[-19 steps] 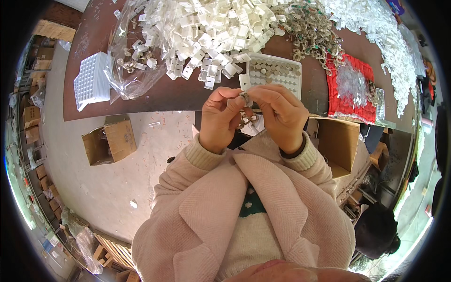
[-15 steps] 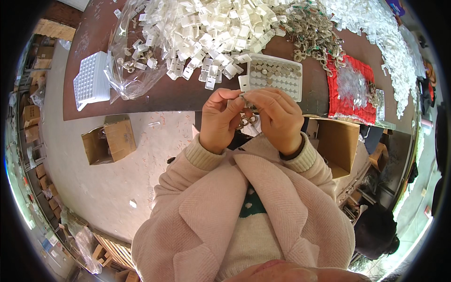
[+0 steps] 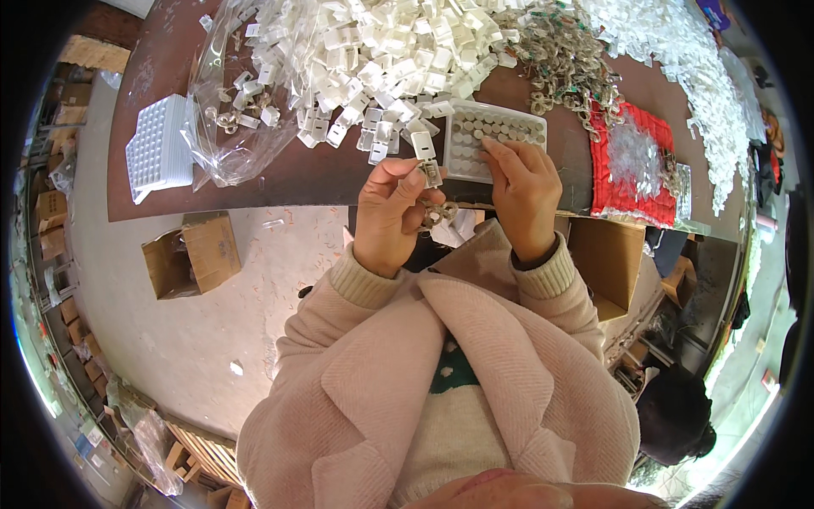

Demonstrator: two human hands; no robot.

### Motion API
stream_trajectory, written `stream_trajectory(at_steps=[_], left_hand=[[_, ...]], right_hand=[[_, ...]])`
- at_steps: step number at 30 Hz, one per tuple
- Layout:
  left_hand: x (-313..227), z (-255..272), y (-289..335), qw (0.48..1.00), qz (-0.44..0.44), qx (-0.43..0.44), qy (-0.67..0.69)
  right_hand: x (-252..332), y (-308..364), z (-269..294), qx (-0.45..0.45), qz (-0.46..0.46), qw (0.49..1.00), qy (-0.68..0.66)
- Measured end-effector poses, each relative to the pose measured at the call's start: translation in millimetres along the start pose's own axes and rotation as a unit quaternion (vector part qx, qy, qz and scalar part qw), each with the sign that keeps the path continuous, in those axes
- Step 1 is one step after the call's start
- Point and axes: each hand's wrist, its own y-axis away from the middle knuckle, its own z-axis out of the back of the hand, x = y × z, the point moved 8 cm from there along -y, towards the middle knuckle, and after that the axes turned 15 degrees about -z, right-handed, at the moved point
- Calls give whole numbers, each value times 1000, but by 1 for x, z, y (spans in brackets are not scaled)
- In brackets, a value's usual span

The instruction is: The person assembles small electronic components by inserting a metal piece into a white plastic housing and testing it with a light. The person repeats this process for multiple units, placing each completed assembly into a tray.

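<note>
My left hand point(image 3: 390, 208) is closed, pinching a small white plastic case point(image 3: 431, 173) between thumb and fingers. From below that grip hangs a bundle of thin coiled wire point(image 3: 437, 217), brownish and clear. My right hand point(image 3: 523, 197) reaches over the near edge of a white tray point(image 3: 543, 136), its thumb and forefinger drawn together among the discs. Rows of small round grey discs point(image 3: 500, 127), like button cells, fill part of the tray. Whether a disc is between those fingertips is hidden. Another white plastic case point(image 3: 421, 144) lies just beyond my left fingertips.
A large heap of white plastic cases point(image 3: 381, 59) covers the table's middle, beside a clear plastic bag point(image 3: 242, 144). Stacked white dimpled trays point(image 3: 159, 148) stand left. Tangled wired parts point(image 3: 564, 59), a red cloth point(image 3: 623, 191) and a clear-plastic pile point(image 3: 687, 76) lie right. Cardboard boxes point(image 3: 212, 250) sit below.
My right hand has left the piece in my left hand and moved right to the disc tray. My left hand keeps hold of the case, now more visible.
</note>
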Motion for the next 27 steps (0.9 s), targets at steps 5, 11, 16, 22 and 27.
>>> stream_trajectory(at_steps=[5, 11, 16, 22, 27], left_hand=[[0, -1, 0, 1000, 0, 2, 1], [3, -7, 2, 1000, 12, 16, -4], [8, -18, 8, 999, 25, 36, 4], [3, -21, 10, 999, 4, 38, -3], [4, -26, 13, 999, 16, 42, 22]], right_hand=[[0, 5, 1, 29, 18, 999, -8], [-2, -1, 8, 38, -23, 998, -49], [17, 6, 16, 58, -52, 976, -203], [38, 9, 17, 39, 19, 980, -194], [41, 11, 25, -10, 35, 983, -181]])
